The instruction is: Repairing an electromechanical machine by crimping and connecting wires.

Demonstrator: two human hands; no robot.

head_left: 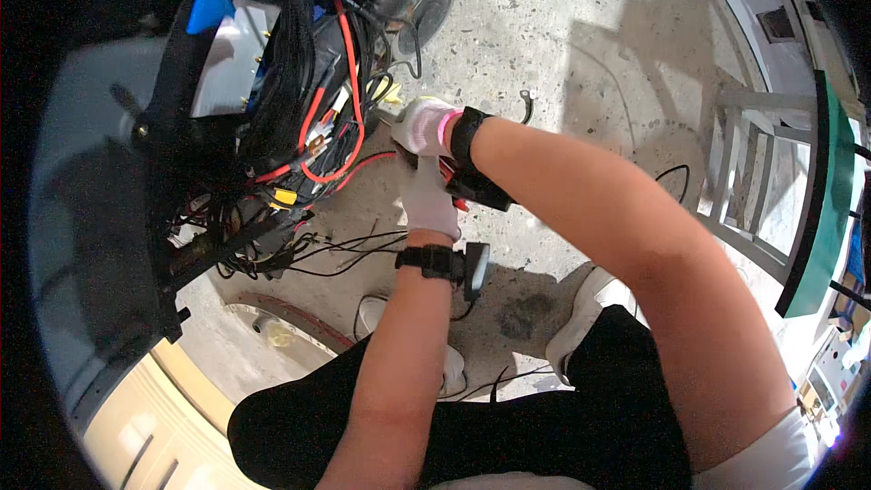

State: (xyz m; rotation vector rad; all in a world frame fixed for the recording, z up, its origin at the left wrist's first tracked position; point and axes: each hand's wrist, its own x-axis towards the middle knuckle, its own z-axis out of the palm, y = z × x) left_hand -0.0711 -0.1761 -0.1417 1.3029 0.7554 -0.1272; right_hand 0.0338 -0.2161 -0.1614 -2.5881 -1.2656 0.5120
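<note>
Both my hands wear pale gloves and meet over the floor beside a large bundle of wires (295, 63). My left hand (428, 200) is closed at the end of a red cable (372, 160) that comes from the bundle. Just beyond it, my right hand (422, 130) is curled shut, its palm side hidden. A thin greyish tip (388, 116) sticks out past its fingers; I cannot make out what it belongs to. Small red parts (461, 205) show between my wrists, mostly covered. A yellow connector (285, 198) hangs among the nearby wires.
A dark panelled frame (100, 172) carrying the wires stands at the left. Thin black wires (349, 245) trail across the speckled floor (508, 27). A stool with a green top (810, 209) stands at the right. A cream plastic part (136, 426) is at lower left.
</note>
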